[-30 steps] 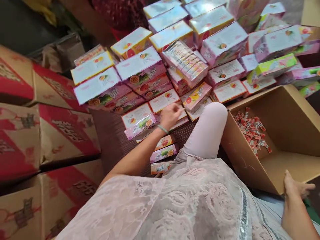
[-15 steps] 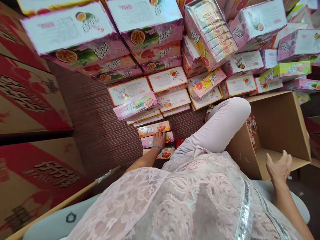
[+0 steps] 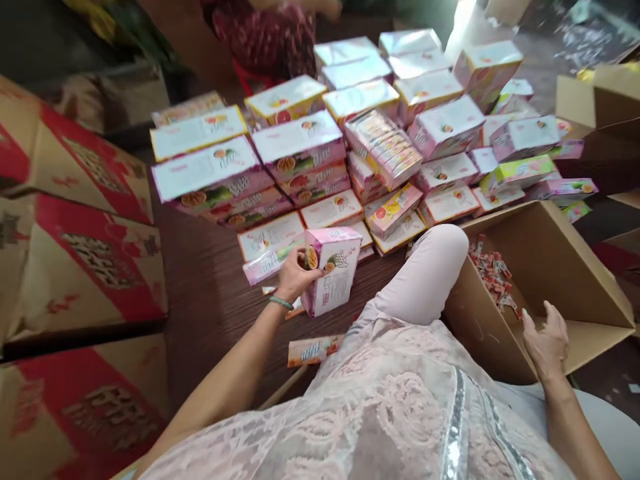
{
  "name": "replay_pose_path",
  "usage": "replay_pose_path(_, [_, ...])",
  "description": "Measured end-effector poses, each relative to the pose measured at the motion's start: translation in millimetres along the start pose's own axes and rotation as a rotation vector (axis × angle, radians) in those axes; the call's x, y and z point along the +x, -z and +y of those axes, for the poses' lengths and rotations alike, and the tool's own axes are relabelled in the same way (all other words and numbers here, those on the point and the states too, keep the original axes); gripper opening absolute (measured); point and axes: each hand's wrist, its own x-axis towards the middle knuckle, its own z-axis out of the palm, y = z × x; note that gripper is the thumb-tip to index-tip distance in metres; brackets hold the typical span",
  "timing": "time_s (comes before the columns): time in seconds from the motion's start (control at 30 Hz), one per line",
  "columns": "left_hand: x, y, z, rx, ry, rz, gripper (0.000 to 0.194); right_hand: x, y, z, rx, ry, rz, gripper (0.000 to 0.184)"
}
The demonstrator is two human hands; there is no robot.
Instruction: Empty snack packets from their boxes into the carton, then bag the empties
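Left hand [image 3: 296,275]: grasping the purple box at its left edge, the thumb across the side; some fingertips are hidden by the box.
Purple box [image 3: 334,277]: left of the raised knee [image 3: 443,257], near side of the box rows, tilted; whether its lower edge meets the floor [image 3: 210,287] cannot be told.
Its look: broad white face with dark lettering too blurred to read, purple narrow side with a cut passion fruit, pinkish top.
Behind it: the low white-topped boxes are partly covered; an orange strip by the wrist is mostly hidden.
Orange box [image 3: 311,351]: lying near the lap, right end cut off by the clothing.
Right hand [image 3: 547,340]: released, fingers spread, at the near side of the open carton [image 3: 575,260]; contact is unclear.
Red sachets [image 3: 493,273]: loose inside the carton, partly hidden by its left wall.
Far person [image 3: 273,40]: dark red clothing, cut off above.
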Motion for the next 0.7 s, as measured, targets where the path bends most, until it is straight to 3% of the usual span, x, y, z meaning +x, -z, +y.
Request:
replay_pose_path(0.07, [22, 25.1, 53, -0.331, -0.118, 0.127, 0.068, 0, 1, -21, 0.214, -0.073, -0.015, 0.086])
replay_pose_path(0.13, [35, 39.6, 117, -0.589, -0.259, 0.173, 0.073, 1, 10, -48, 0.451, -0.124, -0.072, 0.079])
replay_pose_path(0.23, [29, 30.6, 219, -0.769, -0.423, 0.008, 0.071, 4, 35, -95, 0.725, -0.112, -0.2, 0.07])
replay_pose_path(0.3, [10, 1.7, 281, -0.817, -0.492, -0.238, 0.07, 7, 55, -124, 0.929, -0.069, -0.274, 0.072])
replay_pose_path(0.4, [-26, -66.8, 355, -0.861, -0.547, -0.575, 0.07, 18, 75, -149, 1.248, -0.049, -0.274, 0.073])
replay_pose_path(0.47, [-48, -117.8, 392, -0.86, -0.548, -0.62, 0.072, 29, 83, -148, 1.37, -0.154, -0.165, 0.075])
replay_pose_path(0.57, [-71, -184.2, 433, -0.833, -0.45, -0.644, 0.075, 48, 91, -123, 1.465, -0.375, 0.0, 0.08])
replay_pose_path(0.7, [-83, -240.4, 462, -0.656, -0.408, -0.731, 0.079, 62, 98, -78, 1.51, -0.507, 0.022, 0.077])
